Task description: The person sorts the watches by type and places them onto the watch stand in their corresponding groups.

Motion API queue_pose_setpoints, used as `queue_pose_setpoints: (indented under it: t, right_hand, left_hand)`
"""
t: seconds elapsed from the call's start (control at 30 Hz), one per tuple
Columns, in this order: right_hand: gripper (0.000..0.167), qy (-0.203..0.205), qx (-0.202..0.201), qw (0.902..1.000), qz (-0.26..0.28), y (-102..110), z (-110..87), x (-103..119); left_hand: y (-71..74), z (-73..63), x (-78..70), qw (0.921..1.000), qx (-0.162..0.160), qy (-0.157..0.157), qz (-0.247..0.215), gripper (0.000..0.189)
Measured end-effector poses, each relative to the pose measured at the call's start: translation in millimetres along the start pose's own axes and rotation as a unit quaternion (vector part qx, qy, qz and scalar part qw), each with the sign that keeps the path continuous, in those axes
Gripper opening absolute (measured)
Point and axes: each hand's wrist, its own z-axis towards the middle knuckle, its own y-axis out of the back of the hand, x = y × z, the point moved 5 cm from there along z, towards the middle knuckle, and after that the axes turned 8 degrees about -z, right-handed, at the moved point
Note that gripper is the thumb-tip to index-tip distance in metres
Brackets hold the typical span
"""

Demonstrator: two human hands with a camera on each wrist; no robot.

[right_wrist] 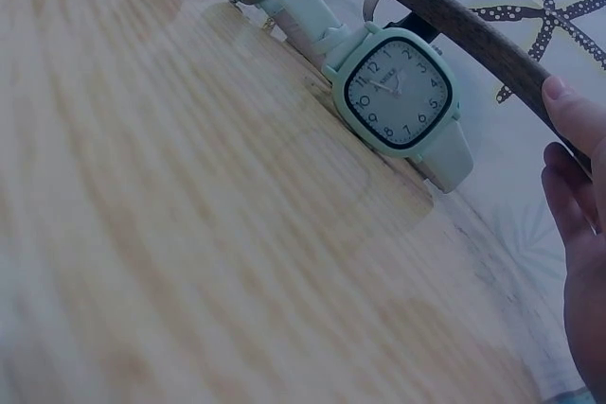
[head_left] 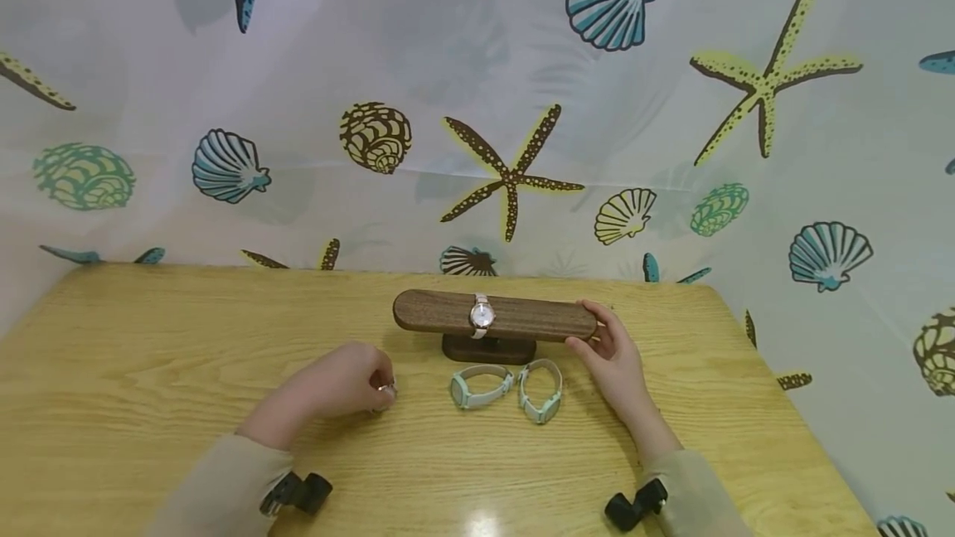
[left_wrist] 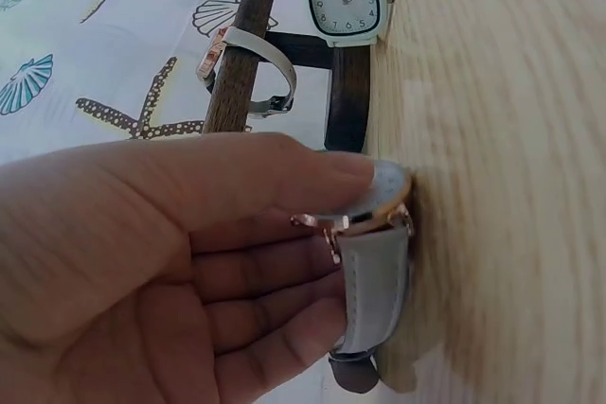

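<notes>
My left hand [head_left: 349, 379] pinches a rose-gold watch with a pale grey strap [left_wrist: 375, 281] just at the tabletop, left of the stand. In the left wrist view the thumb presses on its face and the fingers curl behind it. My right hand [head_left: 618, 367] grips the right end of the dark wooden watch stand's bar [head_left: 436, 313], thumb in front and fingers behind. Around the bar's middle is a rose-gold watch with a light strap [head_left: 482, 316]. Two mint-green square watches lie before the base, a left one [head_left: 460, 391] and a right one [right_wrist: 400, 92], both with buckled straps.
The stand's base [head_left: 488, 350] sits on a light wooden table [head_left: 186, 338]. Behind and to the right hangs a white cloth [head_left: 313, 89] printed with shells and starfish. Each wrist wears a black camera mount.
</notes>
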Motion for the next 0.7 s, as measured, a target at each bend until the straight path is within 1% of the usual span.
queue_pose_setpoints:
  t: [0.13,0.2,0.3,0.43,0.47,0.6,0.7]
  right_hand:
    - [0.055,-0.002,0.0,1.0,0.0,0.1,-0.4,0.8]
    - [0.055,-0.002,-0.001,1.0,-0.001,0.1,-0.2,0.5]
    - [0.055,-0.002,-0.001,1.0,-0.002,-0.1,-0.1,-0.2]
    - [0.055,-0.003,-0.001,1.0,-0.001,-0.1,-0.1,-1.0]
    - [0.055,-0.003,-0.001,1.0,0.0,-0.1,0.0,-1.2]
    - [0.055,0.0,-0.001,1.0,-0.001,-0.2,0.4,-1.3]
    - [0.055,0.002,-0.002,1.0,-0.004,-0.2,0.2,-1.1]
  left_hand:
    - [3.5,0.8,2.1,0.9999,-0.008,-0.007,0.0,0.019]
    - [6.6,0.7,5.0,0.9998,-0.015,-0.013,-0.01,0.023]
    - [13.5,-0.8,8.7,0.9987,-0.034,-0.014,-0.036,0.02]
    - [24.2,-2.4,12.1,0.9957,-0.072,0.011,-0.057,0.005]
    - [27.0,-2.9,12.4,0.9943,-0.085,0.019,-0.061,0.006]
    - [35.8,-5.2,13.8,0.9868,-0.136,0.043,-0.077,0.022]
    - [40.5,-6.7,16.7,0.9788,-0.171,0.06,-0.096,0.03]
